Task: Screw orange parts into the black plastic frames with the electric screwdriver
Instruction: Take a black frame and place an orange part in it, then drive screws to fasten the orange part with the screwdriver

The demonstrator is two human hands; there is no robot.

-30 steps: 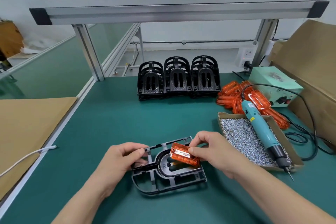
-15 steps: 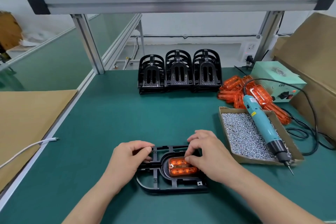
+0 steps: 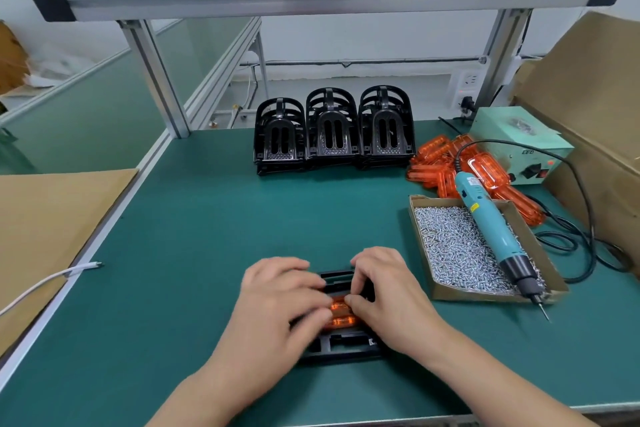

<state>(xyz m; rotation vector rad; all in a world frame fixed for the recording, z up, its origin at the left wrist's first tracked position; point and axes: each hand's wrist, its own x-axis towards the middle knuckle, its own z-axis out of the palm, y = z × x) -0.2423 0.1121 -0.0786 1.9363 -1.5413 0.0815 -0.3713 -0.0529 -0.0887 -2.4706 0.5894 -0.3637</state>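
A black plastic frame (image 3: 341,345) lies flat on the green mat near the front edge. An orange part (image 3: 341,314) sits in its middle recess, mostly covered by my hands. My left hand (image 3: 277,302), blurred, lies over the frame's left side with its fingers stretched onto the orange part. My right hand (image 3: 391,298) is on the right side, its thumb and curled fingers pinching the orange part at the frame's inner edge. The blue electric screwdriver (image 3: 491,229) rests across the screw box, untouched.
A cardboard box (image 3: 485,296) of silver screws sits right of my hands. Behind it are loose orange parts (image 3: 436,163) and a green power supply (image 3: 519,146). Three stacks of black frames (image 3: 332,135) stand at the back. A white cable (image 3: 45,282) lies left.
The orange part went from held above the frame to seated in its recess. My left hand slid from the frame's left edge onto the part, and the frame has turned on the mat.
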